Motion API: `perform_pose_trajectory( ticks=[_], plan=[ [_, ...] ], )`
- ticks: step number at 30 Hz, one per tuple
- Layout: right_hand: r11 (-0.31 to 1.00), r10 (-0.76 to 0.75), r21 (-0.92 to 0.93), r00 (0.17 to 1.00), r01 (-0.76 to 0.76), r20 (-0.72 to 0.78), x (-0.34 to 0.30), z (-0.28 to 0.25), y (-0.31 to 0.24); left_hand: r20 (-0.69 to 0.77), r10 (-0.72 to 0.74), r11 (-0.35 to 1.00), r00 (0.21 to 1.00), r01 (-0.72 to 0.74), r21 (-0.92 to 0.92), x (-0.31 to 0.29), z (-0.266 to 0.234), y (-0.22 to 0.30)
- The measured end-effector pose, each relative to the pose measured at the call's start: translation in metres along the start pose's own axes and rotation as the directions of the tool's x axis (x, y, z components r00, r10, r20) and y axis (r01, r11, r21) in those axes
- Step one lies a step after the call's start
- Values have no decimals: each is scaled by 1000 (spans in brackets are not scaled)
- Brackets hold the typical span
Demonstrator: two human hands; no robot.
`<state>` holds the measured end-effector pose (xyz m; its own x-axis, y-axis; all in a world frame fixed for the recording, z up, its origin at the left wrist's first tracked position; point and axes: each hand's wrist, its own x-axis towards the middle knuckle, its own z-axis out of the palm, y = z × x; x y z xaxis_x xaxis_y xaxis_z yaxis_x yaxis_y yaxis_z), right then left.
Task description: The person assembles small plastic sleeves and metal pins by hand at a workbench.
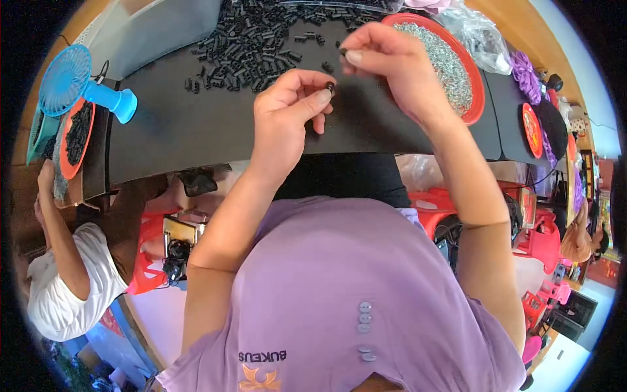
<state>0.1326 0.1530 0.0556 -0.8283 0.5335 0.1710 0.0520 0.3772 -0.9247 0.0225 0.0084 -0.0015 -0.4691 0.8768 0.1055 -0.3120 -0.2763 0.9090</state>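
Observation:
My left hand [285, 108] is raised over the dark table, pinching a small black plastic part [330, 86] between thumb and forefinger. To its right and farther away, my right hand [392, 60] is also closed in a pinch, with a small dark piece [343, 51] at its fingertips; its exact shape is too small to make out. Between the two hands a loose black part lies on the table. A large heap of short black plastic parts [251, 52] spreads beyond my left hand. Behind my right hand stands a red tray [479, 98] full of small silvery metal pieces [450, 62].
A blue fan [117, 103] and a large translucent bin [160, 39] stand at the left. Clear plastic bags [477, 39], purple cord [524, 78] and a smaller red dish [530, 130] are at the right. A co-worker in white [75, 281] reaches toward an orange-rimmed tray [68, 166].

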Motion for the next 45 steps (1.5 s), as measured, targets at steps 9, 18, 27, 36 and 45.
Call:
perform_pose_trajectory(
  ticks=[9,18,27,36,45],
  plan=[
    [922,55,387,996,-23,-72,-16,26,19,12,-5,1000,1000,5,1,2,-3,-1],
    [990,-121,-63,988,127,94,-15,13,9,1,-20,999,1000,20,38,1,-2,0],
    [993,-86,-67,977,101,194,4,10,12,9,-1,997,1000,0,71,2,1,0],
    [943,-50,323,995,75,-86,-5,20,21,-40,-18,994,999,22,111,2,2,2],
    [852,157,522,971,-40,-182,-19,33,22,-86,-2,998,996,7,60,4,6,3]
  ],
)
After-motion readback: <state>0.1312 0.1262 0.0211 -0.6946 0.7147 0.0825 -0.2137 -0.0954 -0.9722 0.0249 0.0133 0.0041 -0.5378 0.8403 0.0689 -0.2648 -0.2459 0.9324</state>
